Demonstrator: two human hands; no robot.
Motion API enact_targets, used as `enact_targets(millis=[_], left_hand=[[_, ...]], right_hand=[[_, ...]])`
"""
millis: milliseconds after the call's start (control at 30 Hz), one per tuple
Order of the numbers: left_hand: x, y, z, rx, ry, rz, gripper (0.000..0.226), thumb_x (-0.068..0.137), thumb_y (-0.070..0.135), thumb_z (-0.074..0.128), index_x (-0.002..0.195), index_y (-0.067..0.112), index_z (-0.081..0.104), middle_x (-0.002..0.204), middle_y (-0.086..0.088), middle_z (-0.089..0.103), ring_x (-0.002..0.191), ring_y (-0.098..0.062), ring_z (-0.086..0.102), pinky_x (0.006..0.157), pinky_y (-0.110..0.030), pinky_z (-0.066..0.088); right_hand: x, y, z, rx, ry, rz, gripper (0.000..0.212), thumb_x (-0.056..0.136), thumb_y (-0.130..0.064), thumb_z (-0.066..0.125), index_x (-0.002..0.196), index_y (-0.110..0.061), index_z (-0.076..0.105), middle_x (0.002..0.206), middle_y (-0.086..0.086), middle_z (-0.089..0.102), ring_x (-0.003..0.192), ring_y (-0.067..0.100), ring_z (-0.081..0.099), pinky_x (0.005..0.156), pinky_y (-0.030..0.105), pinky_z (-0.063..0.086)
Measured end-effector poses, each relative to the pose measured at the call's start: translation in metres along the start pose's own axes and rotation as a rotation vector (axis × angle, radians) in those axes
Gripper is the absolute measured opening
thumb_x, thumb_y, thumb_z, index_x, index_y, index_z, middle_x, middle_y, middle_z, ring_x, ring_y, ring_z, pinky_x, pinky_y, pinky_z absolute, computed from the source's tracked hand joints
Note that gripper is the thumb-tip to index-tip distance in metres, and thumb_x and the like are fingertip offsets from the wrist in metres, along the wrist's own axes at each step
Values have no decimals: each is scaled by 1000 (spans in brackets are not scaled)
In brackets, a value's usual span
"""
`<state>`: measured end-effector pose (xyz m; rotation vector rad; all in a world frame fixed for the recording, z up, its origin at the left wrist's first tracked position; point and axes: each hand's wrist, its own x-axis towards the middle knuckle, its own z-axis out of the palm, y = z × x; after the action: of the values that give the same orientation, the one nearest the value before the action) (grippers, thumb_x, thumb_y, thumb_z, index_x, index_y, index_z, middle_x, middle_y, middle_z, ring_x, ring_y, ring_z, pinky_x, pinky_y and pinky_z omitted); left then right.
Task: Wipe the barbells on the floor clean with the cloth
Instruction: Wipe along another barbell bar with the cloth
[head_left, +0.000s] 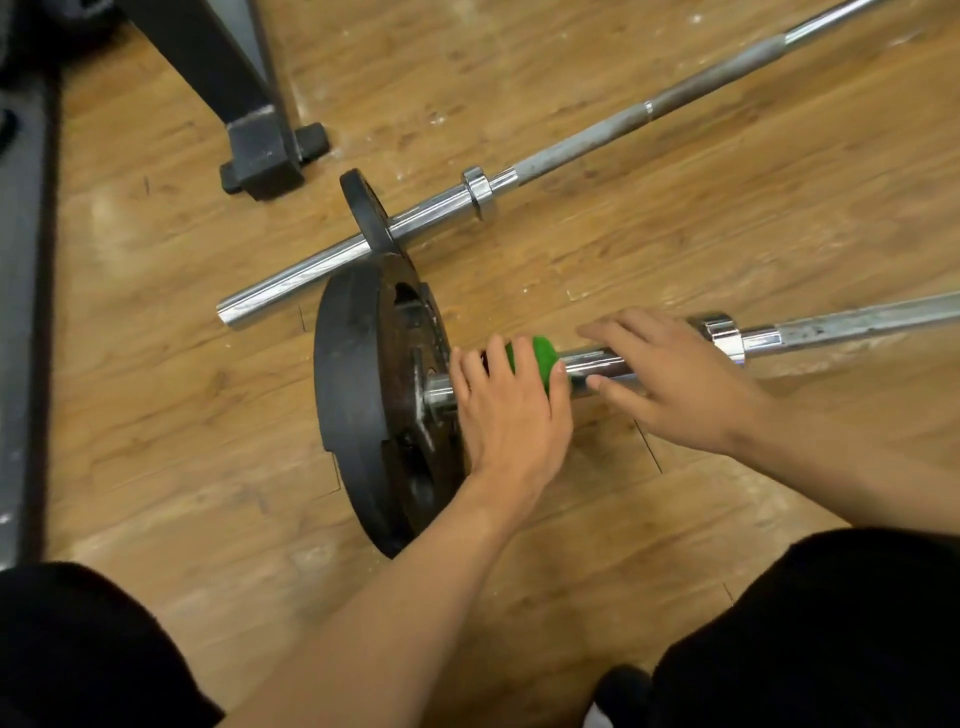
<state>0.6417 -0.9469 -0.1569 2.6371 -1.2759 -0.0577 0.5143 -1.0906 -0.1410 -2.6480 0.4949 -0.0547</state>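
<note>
Black-clad knees (78, 649) fill the bottom edge. Left hand (511, 410): fingers curled over a green cloth (543, 353), clamping it around the chrome end of the near barbell (831, 330), just beside the large black plate (358, 415). Right hand (675, 379): fingers straight and spread, resting on the same chrome section just right of the cloth. A second barbell (441, 210) lies beyond on the wooden floor (156, 312).

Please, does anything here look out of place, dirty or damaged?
White specks litter the floor near the far barbell, and the near barbell's shaft shows dark spots. Nothing looks broken.
</note>
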Motion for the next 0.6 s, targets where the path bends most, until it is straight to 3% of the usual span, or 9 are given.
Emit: enact_targets(millis=[100, 167, 233, 300, 433, 533, 600], left_hand=[[-4, -9, -13, -19, -104, 13, 53, 107, 44, 31, 147, 15, 49, 145, -15, 51, 141, -37, 41, 129, -54, 16], [-4, -9, -27, -97, -195, 6, 58, 110, 41, 31, 162, 16, 30, 166, -18, 28, 157, -36, 16, 131, -48, 4], [-5, -9, -47, -145, -187, 54, 62, 110, 40, 31, 165, 14, 23, 172, -17, 15, 161, -32, 5, 131, -46, 4], [-8, -12, -75, -109, -93, 184, 61, 107, 40, 30, 159, 10, 38, 171, -17, 22, 161, -32, 10, 131, -46, 10], [2, -41, -138, -7, 49, 361, 43, 103, 35, 43, 130, 9, 65, 163, -18, 39, 157, -33, 22, 129, -41, 8], [20, -79, -166, 124, -44, 386, 64, 103, 53, 33, 141, 9, 60, 164, -16, 37, 158, -30, 20, 128, -39, 8], [28, -98, -166, 111, -171, 400, 79, 102, 63, 21, 158, 11, 42, 170, -12, 28, 161, -24, 11, 130, -37, 4]], right_hand=[[12, -13, 13, 10, 24, -104, 51, 105, -43, 36, 147, -18, 49, 139, 8, 56, 124, 29, 53, 103, 47, 47], [20, -20, 19, 3, 32, -128, 51, 106, -38, 34, 151, -16, 46, 145, 9, 54, 127, 30, 53, 106, 47, 46], [26, -23, 21, -53, 59, -157, 52, 105, -35, 34, 151, -13, 46, 147, 11, 54, 127, 33, 54, 108, 47, 43], [31, -28, 23, -141, 99, -197, 52, 103, -35, 35, 147, -11, 49, 145, 14, 55, 128, 35, 53, 114, 48, 38], [47, -45, 33, -214, 94, -179, 52, 106, -42, 36, 143, -9, 53, 142, 16, 58, 129, 35, 53, 119, 50, 35], [57, -62, 48, -255, 59, -52, 60, 105, -48, 32, 138, -6, 59, 121, 16, 69, 113, 35, 64, 113, 47, 39], [58, -74, 56, -295, 136, 30, 56, 104, -44, 34, 130, -3, 62, 105, 16, 70, 101, 36, 65, 111, 48, 41]])
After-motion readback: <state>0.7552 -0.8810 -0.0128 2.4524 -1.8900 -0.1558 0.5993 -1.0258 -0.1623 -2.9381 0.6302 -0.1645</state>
